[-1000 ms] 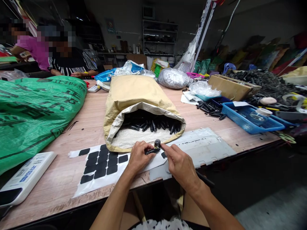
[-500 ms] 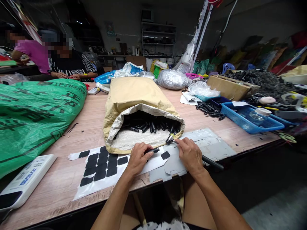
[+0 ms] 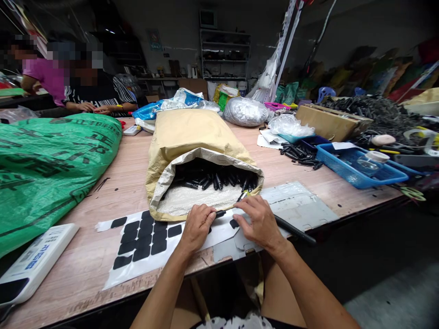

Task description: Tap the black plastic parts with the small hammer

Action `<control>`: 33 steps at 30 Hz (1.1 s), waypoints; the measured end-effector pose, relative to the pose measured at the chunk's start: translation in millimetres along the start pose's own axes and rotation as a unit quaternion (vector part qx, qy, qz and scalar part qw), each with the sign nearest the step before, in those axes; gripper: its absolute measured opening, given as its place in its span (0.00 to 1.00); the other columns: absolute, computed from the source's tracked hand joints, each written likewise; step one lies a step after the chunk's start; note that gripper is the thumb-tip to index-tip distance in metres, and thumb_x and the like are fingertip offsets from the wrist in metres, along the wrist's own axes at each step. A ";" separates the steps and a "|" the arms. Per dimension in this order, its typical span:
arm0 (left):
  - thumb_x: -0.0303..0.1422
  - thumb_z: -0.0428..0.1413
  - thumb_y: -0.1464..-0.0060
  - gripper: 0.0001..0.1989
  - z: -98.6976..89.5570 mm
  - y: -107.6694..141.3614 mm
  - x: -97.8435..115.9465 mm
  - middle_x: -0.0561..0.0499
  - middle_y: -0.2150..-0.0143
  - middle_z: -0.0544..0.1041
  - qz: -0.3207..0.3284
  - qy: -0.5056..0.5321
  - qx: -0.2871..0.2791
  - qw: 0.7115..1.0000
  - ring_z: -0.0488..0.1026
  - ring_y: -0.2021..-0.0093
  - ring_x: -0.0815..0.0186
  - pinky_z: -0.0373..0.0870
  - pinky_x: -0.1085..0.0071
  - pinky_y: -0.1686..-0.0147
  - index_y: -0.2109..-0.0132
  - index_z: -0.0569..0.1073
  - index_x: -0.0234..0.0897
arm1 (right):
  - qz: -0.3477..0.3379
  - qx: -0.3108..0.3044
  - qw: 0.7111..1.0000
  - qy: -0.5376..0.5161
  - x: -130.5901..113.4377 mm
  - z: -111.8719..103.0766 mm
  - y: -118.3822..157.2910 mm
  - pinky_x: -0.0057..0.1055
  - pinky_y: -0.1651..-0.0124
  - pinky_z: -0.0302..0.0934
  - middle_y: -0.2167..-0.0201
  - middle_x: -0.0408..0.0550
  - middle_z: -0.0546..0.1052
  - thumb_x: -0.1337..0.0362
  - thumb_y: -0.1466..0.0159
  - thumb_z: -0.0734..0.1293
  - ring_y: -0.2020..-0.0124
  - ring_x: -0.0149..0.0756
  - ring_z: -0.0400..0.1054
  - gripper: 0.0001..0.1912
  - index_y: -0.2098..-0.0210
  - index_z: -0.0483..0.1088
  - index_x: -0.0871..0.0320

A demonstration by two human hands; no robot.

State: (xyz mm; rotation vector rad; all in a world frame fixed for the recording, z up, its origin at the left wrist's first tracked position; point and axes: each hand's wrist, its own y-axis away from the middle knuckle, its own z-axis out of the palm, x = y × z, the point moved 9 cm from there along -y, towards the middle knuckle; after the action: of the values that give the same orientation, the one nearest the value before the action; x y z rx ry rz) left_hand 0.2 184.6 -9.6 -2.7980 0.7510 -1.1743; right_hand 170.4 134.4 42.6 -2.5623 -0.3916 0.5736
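Observation:
My left hand [image 3: 197, 228] is closed round a small black cylindrical part [image 3: 219, 214], whose end points right. Just to its right, my right hand [image 3: 257, 221] has thumb and forefinger apart, with nothing between them. A hammer with a black handle [image 3: 295, 229] lies under and behind my right hand, its metal head [image 3: 243, 196] at the mouth of a tan sack [image 3: 202, 132]. Many black parts [image 3: 219, 179] fill the sack's opening. Below it lies a white sheet [image 3: 113, 278] bearing black rounded squares [image 3: 142, 246], partly over a grey board [image 3: 305, 205].
A green bag [image 3: 58, 160] and a white power strip [image 3: 37, 262] are at the left. To the right are loose black parts [image 3: 298, 153], a blue basket [image 3: 360, 176] and a cardboard box [image 3: 329, 121]. Two people sit at the far left.
My right hand has let go of the hammer, moved slightly left and spread its fingers. My left hand still holds the black part.

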 end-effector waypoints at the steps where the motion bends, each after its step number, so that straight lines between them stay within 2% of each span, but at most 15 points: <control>1: 0.40 0.45 0.30 0.16 0.2 0.0 0.5 0.50 0.61 0.75 0.003 -0.003 0.000 1.000 0.64 0.57 0.57 0.60 0.59 0.53 0.56 0.76 0.41 | -0.014 -0.023 1.000 -0.009 -7.6 4.5 -3.6 0.38 0.50 0.55 0.58 0.48 0.75 0.59 0.34 0.69 0.53 0.43 0.63 0.10 0.54 0.75 0.53; 5: 0.40 0.45 0.30 0.17 1.6 -0.1 0.9 0.50 0.62 0.75 0.011 -0.017 -0.005 1.000 0.64 0.58 0.58 0.59 0.59 0.53 0.58 0.76 0.41 | -0.055 -0.099 0.993 0.023 -26.2 24.4 -14.9 0.38 0.51 0.54 0.62 0.48 0.75 0.55 0.34 0.69 0.56 0.42 0.62 0.11 0.58 0.74 0.55; 9: 0.39 0.44 0.29 0.17 2.9 -0.2 1.4 0.51 0.62 0.75 0.016 -0.031 -0.007 0.999 0.64 0.58 0.59 0.59 0.60 0.54 0.60 0.75 0.41 | -0.096 -0.140 0.984 0.056 -33.1 37.6 -20.0 0.37 0.54 0.53 0.64 0.48 0.75 0.56 0.32 0.68 0.58 0.40 0.62 0.10 0.62 0.72 0.56; 16: 0.36 0.45 0.30 0.16 4.5 0.2 2.6 0.49 0.61 0.75 0.027 -0.070 0.010 0.997 0.65 0.57 0.57 0.60 0.59 0.54 0.59 0.75 0.39 | -0.124 -0.131 0.983 0.036 -35.2 49.1 -22.0 0.36 0.58 0.52 0.69 0.47 0.73 0.62 0.33 0.68 0.62 0.38 0.59 0.12 0.72 0.69 0.58; 20: 0.36 0.45 0.30 0.15 5.2 0.4 2.7 0.48 0.62 0.75 0.027 -0.087 0.009 0.996 0.65 0.58 0.57 0.61 0.59 0.55 0.60 0.75 0.39 | -0.125 -0.116 0.985 0.013 -33.9 51.3 -21.0 0.35 0.59 0.53 0.71 0.47 0.72 0.63 0.33 0.69 0.63 0.37 0.59 0.13 0.74 0.68 0.58; 24: 0.36 0.44 0.30 0.15 4.7 0.2 4.1 0.48 0.61 0.75 0.020 -0.087 0.001 0.996 0.65 0.58 0.57 0.61 0.59 0.55 0.59 0.75 0.40 | -0.098 -0.117 0.988 0.005 -29.2 42.1 -17.4 0.34 0.56 0.55 0.69 0.46 0.73 0.59 0.32 0.69 0.62 0.37 0.61 0.10 0.68 0.73 0.57; 27: 0.38 0.44 0.29 0.16 3.8 0.3 5.7 0.49 0.60 0.76 0.016 -0.077 -0.003 0.997 0.65 0.57 0.57 0.61 0.59 0.54 0.58 0.75 0.41 | -0.070 -0.092 0.993 0.007 -16.0 23.1 -14.0 0.36 0.52 0.56 0.64 0.46 0.75 0.55 0.35 0.71 0.59 0.40 0.63 0.10 0.59 0.75 0.54; 29: 0.38 0.43 0.29 0.17 3.0 0.6 6.1 0.49 0.61 0.76 0.012 -0.072 -0.002 0.997 0.65 0.57 0.57 0.61 0.59 0.54 0.59 0.74 0.41 | -0.031 -0.045 0.998 0.018 3.5 5.5 -11.9 0.36 0.51 0.57 0.61 0.49 0.76 0.53 0.36 0.71 0.56 0.41 0.64 0.14 0.55 0.75 0.54; 32: 0.38 0.43 0.29 0.17 3.1 0.4 5.2 0.49 0.61 0.75 0.010 -0.073 -0.003 0.997 0.65 0.58 0.57 0.61 0.59 0.54 0.60 0.74 0.41 | 0.065 0.024 0.995 0.078 43.0 -14.5 -4.0 0.36 0.52 0.57 0.61 0.49 0.76 0.59 0.33 0.68 0.57 0.42 0.64 0.09 0.56 0.75 0.55; 33: 0.38 0.43 0.30 0.17 3.4 -0.1 4.2 0.49 0.61 0.75 0.009 -0.074 -0.003 0.997 0.65 0.58 0.57 0.61 0.59 0.54 0.60 0.74 0.41 | 0.090 0.030 0.990 0.101 53.4 -16.1 -0.2 0.36 0.53 0.56 0.61 0.49 0.75 0.59 0.34 0.68 0.57 0.42 0.64 0.09 0.56 0.75 0.56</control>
State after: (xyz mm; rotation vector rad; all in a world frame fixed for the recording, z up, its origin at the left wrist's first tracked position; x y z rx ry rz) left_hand 5.1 182.3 -9.3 -2.8379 0.7654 -0.9491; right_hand 224.3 148.0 38.2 -2.5818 -0.0718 0.3774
